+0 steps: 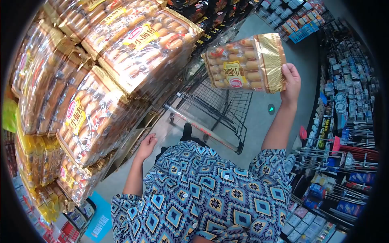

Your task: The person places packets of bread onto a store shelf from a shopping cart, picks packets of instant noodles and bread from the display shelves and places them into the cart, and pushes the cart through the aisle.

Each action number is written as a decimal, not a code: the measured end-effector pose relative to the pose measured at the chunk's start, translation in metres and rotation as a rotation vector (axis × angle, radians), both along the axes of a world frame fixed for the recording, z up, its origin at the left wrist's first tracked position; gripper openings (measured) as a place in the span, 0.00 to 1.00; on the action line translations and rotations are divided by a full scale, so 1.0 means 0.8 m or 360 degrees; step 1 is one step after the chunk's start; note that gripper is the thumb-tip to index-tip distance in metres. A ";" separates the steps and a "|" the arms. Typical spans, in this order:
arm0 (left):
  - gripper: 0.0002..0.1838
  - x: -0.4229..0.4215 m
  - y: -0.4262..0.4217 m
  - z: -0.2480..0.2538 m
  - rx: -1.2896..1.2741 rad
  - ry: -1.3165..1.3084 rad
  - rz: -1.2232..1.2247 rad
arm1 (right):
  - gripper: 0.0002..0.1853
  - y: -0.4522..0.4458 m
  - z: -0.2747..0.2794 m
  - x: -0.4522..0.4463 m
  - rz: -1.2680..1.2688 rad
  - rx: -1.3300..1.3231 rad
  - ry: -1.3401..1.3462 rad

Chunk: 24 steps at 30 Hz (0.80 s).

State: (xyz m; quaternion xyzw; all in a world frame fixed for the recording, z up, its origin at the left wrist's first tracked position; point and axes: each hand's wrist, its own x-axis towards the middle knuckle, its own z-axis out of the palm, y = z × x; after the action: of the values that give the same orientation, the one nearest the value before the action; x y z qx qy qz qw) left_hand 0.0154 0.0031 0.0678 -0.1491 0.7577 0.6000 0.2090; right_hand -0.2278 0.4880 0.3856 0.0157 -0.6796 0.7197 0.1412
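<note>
My right hand (291, 83) grips the gold right edge of a clear and gold package of small bread rolls (237, 65), held up over the shopping cart (219, 105). The package has a yellow label and a pink logo. My left hand (146, 146) hangs low beside the stacked bread packages, touching nothing, its fingers curled in. Similar bread packages (142, 42) lie in tall piles at the left, with another pile front (87, 115) lower down.
The cart's handle (202, 128) crosses in front of my body. Grey floor (263, 117) shows beyond it. Shelves with hanging goods (352, 93) line the right side. A blue sign (99, 218) is at the lower left. Dark packages (198, 16) hang at the top.
</note>
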 end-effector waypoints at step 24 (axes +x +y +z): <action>0.63 0.034 -0.040 0.312 0.0116 0.1237 -0.0404 | 0.08 -0.327 0.088 0.208 0.1573 0.0420 0.0492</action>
State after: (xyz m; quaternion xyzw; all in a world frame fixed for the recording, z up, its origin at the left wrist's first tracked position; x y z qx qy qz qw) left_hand 0.0424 -0.0287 0.3177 0.1908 0.7708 0.6077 -0.0153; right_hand -0.0616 0.2265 0.4557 0.4573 -0.6473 0.5980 -0.1193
